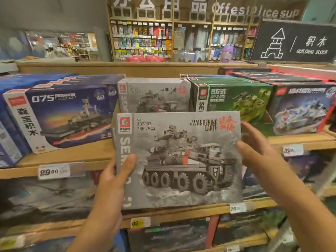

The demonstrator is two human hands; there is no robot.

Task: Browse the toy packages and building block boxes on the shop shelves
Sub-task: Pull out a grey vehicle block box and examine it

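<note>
You hold a grey Wandering Earth box (179, 159) upright in front of the wooden shelf (72, 157), its armoured vehicle picture facing you. Your left hand (113, 180) clamps the box's left edge, thumb across the front. Your right hand (258, 151) is spread, fingers at the box's right edge; whether it grips cannot be told. Behind the box stands a matching grey box (154, 95); left of it a blue warship box (60, 115), right of it a green tank box (234, 99).
</note>
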